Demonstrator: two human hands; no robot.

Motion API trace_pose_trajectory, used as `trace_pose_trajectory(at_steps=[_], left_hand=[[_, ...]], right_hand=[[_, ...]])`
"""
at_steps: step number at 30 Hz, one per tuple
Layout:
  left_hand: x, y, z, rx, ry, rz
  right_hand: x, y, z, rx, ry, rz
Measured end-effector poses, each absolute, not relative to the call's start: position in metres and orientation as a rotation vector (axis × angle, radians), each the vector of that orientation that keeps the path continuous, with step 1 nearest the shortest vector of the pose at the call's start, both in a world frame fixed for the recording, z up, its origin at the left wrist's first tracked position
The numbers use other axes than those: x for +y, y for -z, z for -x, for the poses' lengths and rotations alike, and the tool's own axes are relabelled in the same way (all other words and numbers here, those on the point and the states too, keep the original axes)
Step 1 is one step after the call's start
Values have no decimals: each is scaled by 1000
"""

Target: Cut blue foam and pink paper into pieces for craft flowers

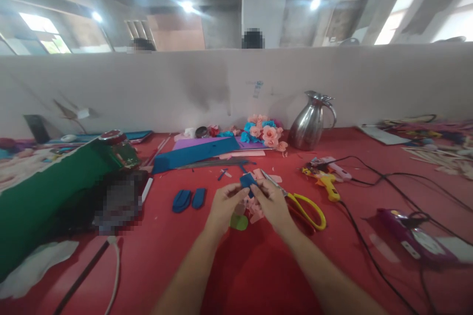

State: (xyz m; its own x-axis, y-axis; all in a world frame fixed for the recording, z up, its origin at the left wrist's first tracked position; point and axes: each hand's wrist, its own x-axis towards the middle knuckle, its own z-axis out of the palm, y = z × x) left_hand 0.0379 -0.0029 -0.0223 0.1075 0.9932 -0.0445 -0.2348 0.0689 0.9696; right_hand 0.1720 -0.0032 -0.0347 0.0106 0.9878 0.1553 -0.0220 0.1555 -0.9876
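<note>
A small, flat, dark blue piece [248, 180] is held above the red table [254, 275], at 12 o'clock from the person. The left hand [226, 204] pinches it at its 8 o'clock edge, the right hand [271, 203] at 4 o'clock. Its face is plain, its top edge tilted, its lower part partly hidden by 2 thumbs.

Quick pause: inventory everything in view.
partition: one, pale, background
heads: two, blurred, beyond partition
table: one, red, foreground
jug: one, silver, by partition
flowers: cluster, pink and blue, beside jug
strip: one, blue, beside flowers
jar: one, red lid, left
panel: one, green, left
cut pieces: several, blue, left
scraps: several, pink, center
scissors: one, yellow handles, right
glue guns: two, yellow and pink, right
device: one, purple, right
clutter: uncounted, mixed, both edges
held piece: one, blue, center
left hand: one, bare, on piece
right hand: one, bare, on piece
</note>
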Motion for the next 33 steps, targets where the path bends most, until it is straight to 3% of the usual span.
trace_pose_trajectory(at_steps=[7, 21, 33], left_hand=[[2, 25, -32, 1046, -1259, -945], [-5, 8, -38, 911, -1296, -917], [-1, 18, -38, 953, -1340, -1010]], right_hand=[[-7, 35, -165, -1226, -1290, 1001], [-6, 30, -170, -1047, -1217, 814], [1, 34, -166, -1014, -1257, 1012]])
